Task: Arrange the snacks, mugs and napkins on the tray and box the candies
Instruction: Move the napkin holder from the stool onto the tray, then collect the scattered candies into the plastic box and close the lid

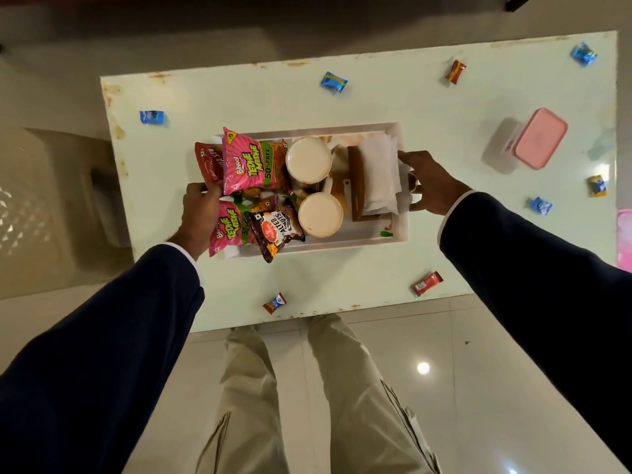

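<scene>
I see the white tray point(342, 130) at the middle of the pale table point(427, 107), packed full. At the tray's left end lie two pink snack packets point(251, 162), a red packet point(209, 163) and a dark brown packet point(276, 230); two cream mugs point(308, 159) stand at its centre, and a brown holder with white napkins point(378, 172) fills its right end. Wrapped candies lie scattered around the tray, among them a blue one point(334, 81) beyond it and a red one point(427, 283) nearer me. A pink-lidded box point(538, 138) stands closed, well to the tray's right.

My left hand point(199, 213) curls its fingers around the tray's left end, under the packets. My right hand point(431, 181) grips the right end, fingers bent over the rim. Both sleeves are dark navy.

The pink packets read "Bingo! Tedhe Medhe" and "50% FREE"; the brown one reads "SALTED".
</scene>
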Action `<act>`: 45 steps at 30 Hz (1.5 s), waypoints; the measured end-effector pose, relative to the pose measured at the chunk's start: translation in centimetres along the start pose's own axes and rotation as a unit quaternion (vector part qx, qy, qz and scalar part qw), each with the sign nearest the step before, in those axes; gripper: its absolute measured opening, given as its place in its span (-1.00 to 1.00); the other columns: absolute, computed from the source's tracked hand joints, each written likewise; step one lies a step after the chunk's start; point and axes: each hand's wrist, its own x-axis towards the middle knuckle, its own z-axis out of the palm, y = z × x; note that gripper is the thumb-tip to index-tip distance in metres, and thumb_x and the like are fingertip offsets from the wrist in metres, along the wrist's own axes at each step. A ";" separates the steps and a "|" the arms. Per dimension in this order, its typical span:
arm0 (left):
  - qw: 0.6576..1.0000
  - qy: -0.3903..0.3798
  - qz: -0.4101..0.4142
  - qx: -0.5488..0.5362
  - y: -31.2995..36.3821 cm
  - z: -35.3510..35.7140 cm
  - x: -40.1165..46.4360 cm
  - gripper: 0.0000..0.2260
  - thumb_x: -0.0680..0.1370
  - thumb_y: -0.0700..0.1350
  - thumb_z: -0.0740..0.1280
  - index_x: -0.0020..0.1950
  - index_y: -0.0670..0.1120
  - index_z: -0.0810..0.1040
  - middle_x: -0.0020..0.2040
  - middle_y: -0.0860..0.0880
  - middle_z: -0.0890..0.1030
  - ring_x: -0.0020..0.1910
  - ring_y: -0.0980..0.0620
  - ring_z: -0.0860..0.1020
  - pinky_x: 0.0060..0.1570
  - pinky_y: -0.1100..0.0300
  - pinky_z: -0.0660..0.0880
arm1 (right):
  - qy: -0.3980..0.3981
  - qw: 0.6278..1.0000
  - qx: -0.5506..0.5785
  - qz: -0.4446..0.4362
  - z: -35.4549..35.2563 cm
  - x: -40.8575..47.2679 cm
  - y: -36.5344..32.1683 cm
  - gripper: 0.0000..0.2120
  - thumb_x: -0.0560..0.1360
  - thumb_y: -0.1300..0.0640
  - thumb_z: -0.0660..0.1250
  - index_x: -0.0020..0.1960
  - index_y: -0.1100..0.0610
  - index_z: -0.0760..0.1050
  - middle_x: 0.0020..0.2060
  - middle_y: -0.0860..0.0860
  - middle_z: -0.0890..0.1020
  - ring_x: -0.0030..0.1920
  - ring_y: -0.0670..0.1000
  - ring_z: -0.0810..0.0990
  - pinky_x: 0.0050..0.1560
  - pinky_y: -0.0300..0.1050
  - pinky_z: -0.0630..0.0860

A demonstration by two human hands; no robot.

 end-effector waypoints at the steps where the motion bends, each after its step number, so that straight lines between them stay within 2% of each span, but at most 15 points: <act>1: 1.000 -0.005 0.001 0.000 0.0 -0.1 -0.1 -0.57 0.56 0.10 0.38 0.32 -0.12 0.46 0.24 -0.13 0.59 0.07 -0.07 0.67 0.01 0.00 0.62 | -0.001 1.000 0.001 -0.002 0.0 0.0 0.0 -0.62 0.55 -0.24 0.32 0.26 -0.08 0.37 -0.08 0.01 0.45 -0.02 0.06 0.45 0.17 0.23 0.52; 4: 1.000 -0.023 0.009 0.001 0.3 -0.3 -0.4 -0.59 0.58 0.10 0.37 0.28 -0.15 0.49 0.22 -0.14 0.62 0.09 -0.11 0.67 -0.06 0.07 0.60 | 0.009 1.000 0.002 -0.008 0.3 -0.1 0.2 -0.58 0.55 -0.27 0.30 0.29 -0.07 0.37 -0.03 0.02 0.47 0.04 0.08 0.46 0.16 0.19 0.52; 7: 0.997 -0.019 0.058 0.045 0.5 -0.5 -1.5 -0.62 0.63 0.05 0.33 0.28 -0.22 0.56 0.19 -0.20 0.65 0.08 -0.14 0.68 -0.10 0.16 0.60 | 0.070 0.997 0.002 -0.022 0.8 -0.1 1.0 -0.51 0.55 -0.28 0.25 0.34 0.00 0.39 0.25 0.07 0.50 0.13 0.11 0.50 0.11 0.13 0.56; 9: 0.990 0.029 0.100 0.098 0.2 -0.6 -3.1 -0.63 0.63 0.01 0.31 0.34 -0.19 0.54 0.31 -0.22 0.56 0.23 -0.15 0.59 0.15 0.03 0.58 | 0.177 0.983 -0.017 -0.050 1.6 -0.5 2.3 -0.53 0.56 -0.24 0.21 0.25 0.11 0.46 0.35 0.13 0.46 0.16 0.16 0.52 0.16 0.13 0.56; 11: 0.982 0.091 0.130 0.107 -0.5 -0.7 -5.4 -0.63 0.63 -0.01 0.29 0.41 -0.11 0.47 0.41 -0.16 0.43 0.38 -0.16 0.44 0.33 -0.10 0.42 | 0.285 0.954 -0.020 -0.088 2.7 -1.6 4.5 -0.58 0.59 -0.13 0.20 0.25 0.17 0.48 0.33 0.14 0.44 0.20 0.17 0.51 0.27 0.07 0.46; 14: 0.964 0.138 0.183 0.138 -2.5 -1.3 -8.9 -0.67 0.65 0.01 0.32 0.38 -0.09 0.49 0.37 -0.14 0.42 0.34 -0.18 0.43 0.26 -0.09 0.36 | 0.343 0.932 0.002 -0.120 5.2 -4.3 8.6 -0.69 0.62 0.02 0.22 0.26 0.19 0.43 0.22 0.09 0.42 0.19 0.15 0.49 0.16 -0.07 0.37; 18: 0.942 0.088 0.203 0.252 -6.9 -3.2 -11.4 -0.66 0.54 -0.20 0.38 0.32 -0.11 0.48 0.31 -0.15 0.44 0.31 -0.22 0.43 0.22 -0.17 0.34 | 0.264 0.957 -0.016 -0.118 9.7 -7.3 14.4 -0.79 0.64 0.09 0.26 0.22 0.15 0.44 0.18 0.07 0.45 0.09 0.07 0.51 0.18 -0.05 0.47; 22: 0.936 -0.020 0.234 0.262 -9.9 -4.9 -13.4 -0.64 0.50 -0.29 0.33 0.23 0.03 0.52 0.25 0.00 0.46 0.22 -0.09 0.50 0.15 -0.10 0.33 | 0.166 0.976 -0.084 -0.110 14.0 -10.5 17.7 -0.85 0.59 0.19 0.31 0.15 0.16 0.52 0.10 0.15 0.59 0.07 0.16 0.61 0.14 0.11 0.58; 27: 0.928 -0.080 0.232 0.279 -10.0 -6.2 -13.5 -0.71 0.53 -0.26 0.32 0.19 0.03 0.56 0.20 0.03 0.49 0.18 -0.05 0.51 0.13 0.01 0.27 | 0.074 0.965 -0.203 -0.148 18.3 -13.7 17.9 -0.88 0.56 0.25 0.31 0.07 0.10 0.54 0.01 0.07 0.61 -0.03 0.07 0.59 -0.04 -0.16 0.44; 29: 0.931 -0.105 0.227 0.266 -9.7 -6.9 -13.3 -0.73 0.56 -0.27 0.31 0.17 0.03 0.57 0.17 0.05 0.51 0.14 -0.01 0.54 0.17 -0.02 0.32 | 0.065 0.964 -0.208 -0.153 19.8 -14.6 17.4 -0.87 0.58 0.23 0.30 0.09 0.09 0.54 0.01 0.03 0.60 -0.04 0.04 0.58 -0.09 -0.21 0.45; 33: 0.920 -0.142 0.257 0.261 -8.8 -8.0 -13.1 -0.75 0.58 -0.28 0.30 0.15 0.02 0.57 0.16 0.05 0.54 0.10 0.02 0.59 0.21 -0.12 0.42 | 0.079 0.966 -0.183 -0.164 21.4 -15.9 16.2 -0.85 0.60 0.22 0.26 0.12 0.07 0.54 0.01 -0.01 0.59 -0.12 -0.08 0.58 -0.38 -0.43 0.43; 36: 0.906 -0.159 0.284 0.270 -8.3 -7.4 -13.2 -0.77 0.59 -0.26 0.30 0.17 0.01 0.56 0.17 0.05 0.54 0.13 0.02 0.58 0.14 -0.03 0.37 | 0.077 0.962 -0.199 -0.168 21.1 -16.1 15.7 -0.85 0.61 0.20 0.26 0.13 0.05 0.53 0.02 -0.02 0.60 -0.05 -0.05 0.61 -0.23 -0.30 0.49; 38: 0.908 -0.163 0.287 0.260 -8.2 -6.5 -13.4 -0.77 0.59 -0.26 0.30 0.17 0.00 0.56 0.18 0.04 0.55 0.14 0.01 0.58 0.16 -0.08 0.41 | 0.074 0.959 -0.212 -0.174 20.1 -15.8 15.8 -0.85 0.60 0.21 0.27 0.13 0.06 0.53 0.03 -0.01 0.61 -0.02 -0.02 0.61 -0.13 -0.22 0.52; 42: 0.914 -0.166 0.289 0.232 -8.7 -3.5 -14.9 -0.74 0.59 -0.30 0.28 0.16 0.01 0.57 0.14 0.04 0.56 0.09 0.04 0.60 0.19 -0.12 0.48 | 0.070 0.955 -0.220 -0.187 16.3 -14.7 16.0 -0.85 0.59 0.22 0.26 0.11 0.06 0.54 0.01 0.01 0.62 -0.02 0.05 0.63 -0.16 -0.22 0.46; 45: 0.918 -0.179 0.289 0.204 -8.9 0.4 -17.1 -0.69 0.56 -0.33 0.23 0.15 0.03 0.56 0.11 0.06 0.55 0.09 0.04 0.60 0.09 -0.06 0.56 | 0.065 0.956 -0.213 -0.193 12.0 -13.7 16.4 -0.85 0.58 0.23 0.26 0.09 0.08 0.54 0.00 0.03 0.63 -0.02 0.08 0.64 -0.13 -0.19 0.47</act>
